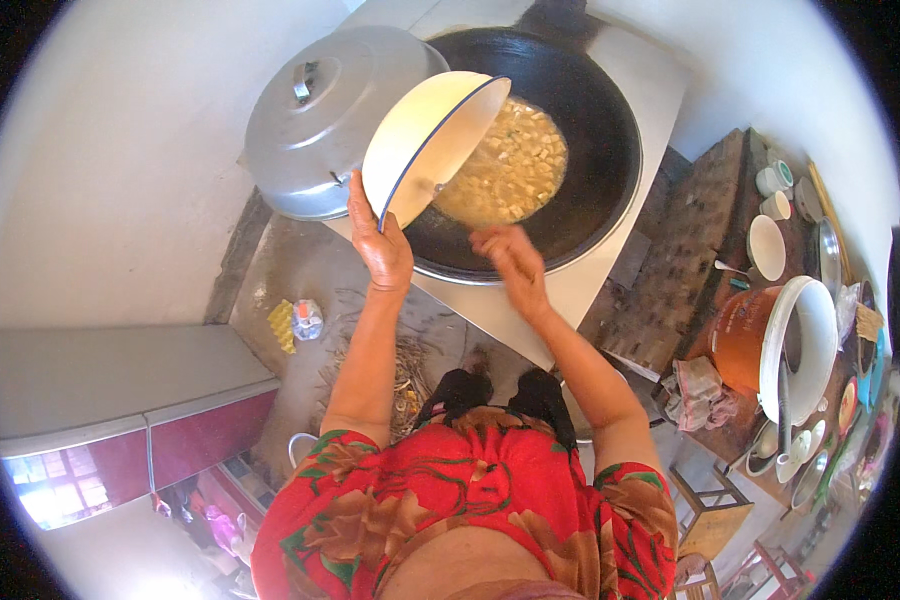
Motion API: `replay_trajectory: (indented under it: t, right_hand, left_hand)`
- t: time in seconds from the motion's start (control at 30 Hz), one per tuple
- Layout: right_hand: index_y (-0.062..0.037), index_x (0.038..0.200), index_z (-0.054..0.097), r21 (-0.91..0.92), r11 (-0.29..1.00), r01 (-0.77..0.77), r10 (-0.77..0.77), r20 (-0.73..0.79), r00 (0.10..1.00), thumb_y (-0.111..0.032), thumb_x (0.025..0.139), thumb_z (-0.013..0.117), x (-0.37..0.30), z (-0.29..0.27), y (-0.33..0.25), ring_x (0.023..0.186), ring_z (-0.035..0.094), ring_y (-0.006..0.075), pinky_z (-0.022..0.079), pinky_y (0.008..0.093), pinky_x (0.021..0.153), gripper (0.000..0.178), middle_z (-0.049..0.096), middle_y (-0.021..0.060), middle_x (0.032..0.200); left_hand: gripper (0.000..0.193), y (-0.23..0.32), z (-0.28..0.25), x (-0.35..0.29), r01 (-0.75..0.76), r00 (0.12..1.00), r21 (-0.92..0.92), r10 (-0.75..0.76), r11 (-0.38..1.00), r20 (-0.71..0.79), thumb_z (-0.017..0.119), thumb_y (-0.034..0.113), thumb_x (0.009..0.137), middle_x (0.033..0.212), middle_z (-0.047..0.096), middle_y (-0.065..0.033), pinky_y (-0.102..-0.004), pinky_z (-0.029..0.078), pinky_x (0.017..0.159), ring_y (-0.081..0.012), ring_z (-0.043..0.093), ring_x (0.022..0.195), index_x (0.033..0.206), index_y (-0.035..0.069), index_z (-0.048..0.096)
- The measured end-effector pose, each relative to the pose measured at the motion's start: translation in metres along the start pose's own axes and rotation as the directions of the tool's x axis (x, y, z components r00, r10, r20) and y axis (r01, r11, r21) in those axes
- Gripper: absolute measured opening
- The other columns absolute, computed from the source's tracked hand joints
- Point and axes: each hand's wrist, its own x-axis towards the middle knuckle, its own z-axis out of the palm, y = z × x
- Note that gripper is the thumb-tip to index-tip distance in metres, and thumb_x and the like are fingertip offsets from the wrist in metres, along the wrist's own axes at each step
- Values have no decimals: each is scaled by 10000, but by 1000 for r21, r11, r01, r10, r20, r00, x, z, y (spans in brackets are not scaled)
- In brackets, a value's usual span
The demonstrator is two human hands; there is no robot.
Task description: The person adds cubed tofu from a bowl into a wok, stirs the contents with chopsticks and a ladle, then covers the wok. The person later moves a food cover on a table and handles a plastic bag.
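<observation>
My left hand point(382, 240) grips the lower rim of a pale yellow enamel basin point(405, 135) with a blue edge. The basin is tipped on its side, its mouth facing the large black wok point(605, 150). Pale chopped pieces in broth point(515, 165) lie in the bottom of the wok. Over the wok's near rim is my right hand point(513, 262), its fingers curled and pointing toward the basin. Whatever those fingers hold, if anything, cannot be made out. A small dark spot shows inside the basin near its lower edge.
A big metal lid point(345, 110) rests left of the wok. On the right, a brick ledge point(670, 240) leads to a counter with an orange bucket point(745, 340), bowls and a cloth point(698, 395). Twigs point(410, 380) lie on the floor. A low cabinet point(120, 380) stands left.
</observation>
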Motion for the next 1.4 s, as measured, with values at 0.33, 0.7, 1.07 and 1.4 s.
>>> replay_trajectory:
  t: [0.33,0.7,1.07,1.4]
  right_hand:
    - [8,832,573,223,975,-6,35,-126,991,-122,892,510,-11,-4,-6,878,511,161,401,289,808,157,551,65,876]
    - [-27,979,525,874,426,233,552,-456,698,-283,939,412,-38,-47,-16,965,575,276,496,373,846,283,575,158,1031]
    - [-54,1217,448,980,120,-159,698,31,716,-212,842,571,-98,13,-4,928,571,152,460,326,819,425,582,107,1035]
    - [-37,1295,376,804,556,-210,592,-204,780,-180,800,616,-159,-40,-74,936,568,163,456,329,829,569,581,125,1041]
  left_hand:
    - [502,-12,-12,-16,228,973,71,-225,971,-53,395,-63,841,1306,403,-191,-365,358,975,-272,454,1133,1333,-24,304]
    - [406,-55,-73,-36,703,583,-603,-791,377,185,490,46,795,1140,520,-192,-432,465,830,-313,549,979,1175,-82,425]
    - [461,56,-9,-133,959,179,-277,-647,-52,741,490,40,778,1197,504,-140,-427,397,968,-290,492,1110,1228,-11,402]
    - [468,68,23,-137,987,132,-159,-592,6,795,485,48,777,1196,501,-152,-442,396,964,-300,489,1111,1233,-12,397]
